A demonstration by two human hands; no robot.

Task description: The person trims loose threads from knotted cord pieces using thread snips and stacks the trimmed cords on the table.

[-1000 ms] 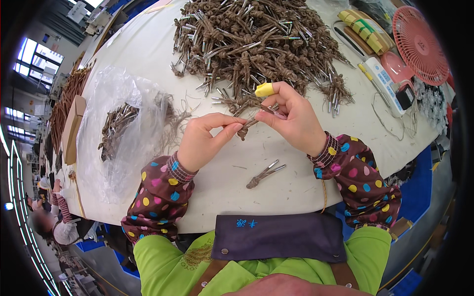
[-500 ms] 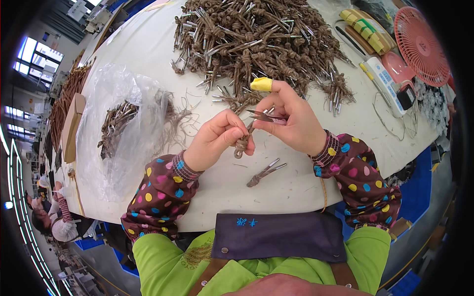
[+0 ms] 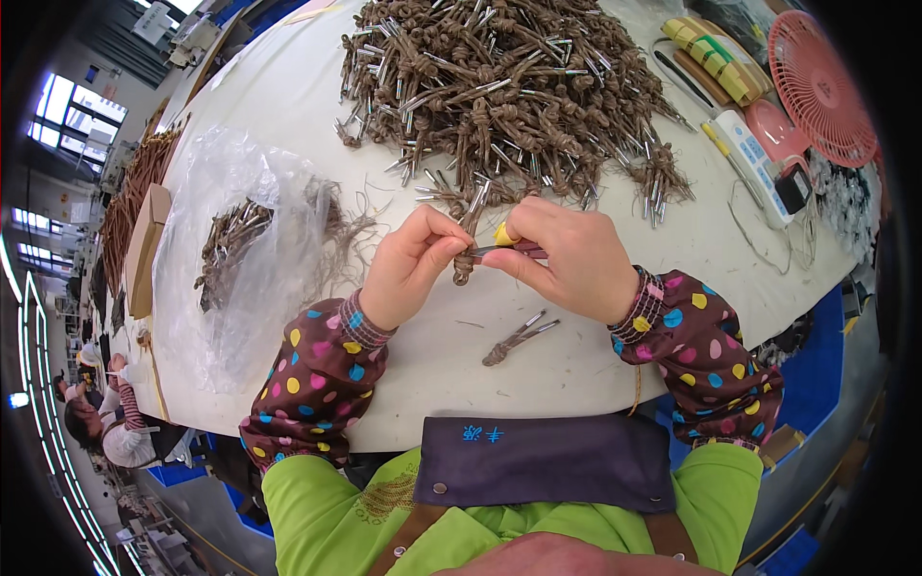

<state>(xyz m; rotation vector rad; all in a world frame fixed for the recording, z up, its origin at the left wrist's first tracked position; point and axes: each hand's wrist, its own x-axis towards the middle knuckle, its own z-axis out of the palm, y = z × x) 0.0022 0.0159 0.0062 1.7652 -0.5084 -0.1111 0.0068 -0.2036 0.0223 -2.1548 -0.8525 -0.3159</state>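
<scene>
Left hand (image 3: 411,269): thumb and fingertip pinched on knotted brown cord (image 3: 462,272), between hands above pale tabletop (image 3: 413,384). Right hand (image 3: 576,257): fingers wrapped around snips (image 3: 488,251), blades at cord. Long axis roughly fore-and-aft; knot toward wearer, metal tips toward pile (image 3: 509,96). Blue characters on dark apron flap (image 3: 547,470).

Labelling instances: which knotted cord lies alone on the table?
The cord nearest the apron, touching no other; the rest are heaped, held or bunched at the bag.
</scene>
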